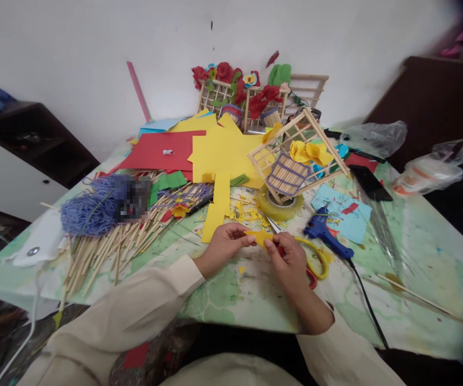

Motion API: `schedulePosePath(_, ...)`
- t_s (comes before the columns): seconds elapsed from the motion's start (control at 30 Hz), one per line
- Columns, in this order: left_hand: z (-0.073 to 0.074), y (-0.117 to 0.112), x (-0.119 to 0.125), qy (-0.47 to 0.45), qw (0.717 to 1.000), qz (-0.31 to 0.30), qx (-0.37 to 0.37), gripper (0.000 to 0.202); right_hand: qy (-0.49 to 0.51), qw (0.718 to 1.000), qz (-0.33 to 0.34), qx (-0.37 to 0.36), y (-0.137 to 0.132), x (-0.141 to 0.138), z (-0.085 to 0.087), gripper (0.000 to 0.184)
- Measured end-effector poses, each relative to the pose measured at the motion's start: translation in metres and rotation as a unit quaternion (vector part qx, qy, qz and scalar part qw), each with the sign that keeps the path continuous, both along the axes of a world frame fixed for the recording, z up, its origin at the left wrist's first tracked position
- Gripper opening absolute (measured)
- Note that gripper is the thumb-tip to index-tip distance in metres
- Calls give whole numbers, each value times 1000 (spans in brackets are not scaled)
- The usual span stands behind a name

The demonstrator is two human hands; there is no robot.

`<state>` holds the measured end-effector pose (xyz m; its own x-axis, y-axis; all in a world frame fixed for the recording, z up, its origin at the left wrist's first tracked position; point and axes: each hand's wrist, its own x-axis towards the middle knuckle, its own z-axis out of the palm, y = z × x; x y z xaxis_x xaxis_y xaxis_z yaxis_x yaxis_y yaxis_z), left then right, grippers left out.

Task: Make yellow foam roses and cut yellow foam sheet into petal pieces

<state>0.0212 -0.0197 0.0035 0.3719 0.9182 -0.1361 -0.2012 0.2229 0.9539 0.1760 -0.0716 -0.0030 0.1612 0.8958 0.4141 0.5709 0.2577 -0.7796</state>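
Note:
Between my two hands, low over the table, is a small folded piece of yellow paper. My left hand pinches its left end between thumb and fingers. The right end sits in the closed fingers of my right hand. Scissors with yellow and red handles lie partly hidden behind my right hand, blades pointing toward a roll of tape. Yellow paper scraps are scattered just beyond my hands. A strip of yellow paper lies beyond my left hand.
A blue glue gun with a black cord rests at right, near a phone and a wrapped cup. A stick frame with yellow flowers leans on the tape. Purple yarn and wooden sticks cover the left.

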Motion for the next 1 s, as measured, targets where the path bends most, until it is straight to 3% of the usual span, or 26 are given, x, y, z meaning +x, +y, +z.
schedulePosePath(0.13,-2,1,-1,4,999,17,42,30,31,999,9,-22,0,0,0,27)
schedulePosePath(0.2,-1,-1,-2,15,996,15,84,31,94,994,28,-57,1,0,-2,26)
schedulePosePath(0.33,2,-3,-4,21,986,2,163,31,268,952,83,-121,1,-2,-5,22)
schedulePosePath(0.5,5,-1,-4,28,974,-1,227,16,338,930,64,-127,1,-4,-3,24)
schedulePosePath(0.73,4,0,-1,-17,989,-40,140,23,326,938,35,-113,1,-3,0,22)
schedulePosePath(1.0,2,0,-1,36,998,1,60,40,327,941,-1,-87,2,-2,-4,19)
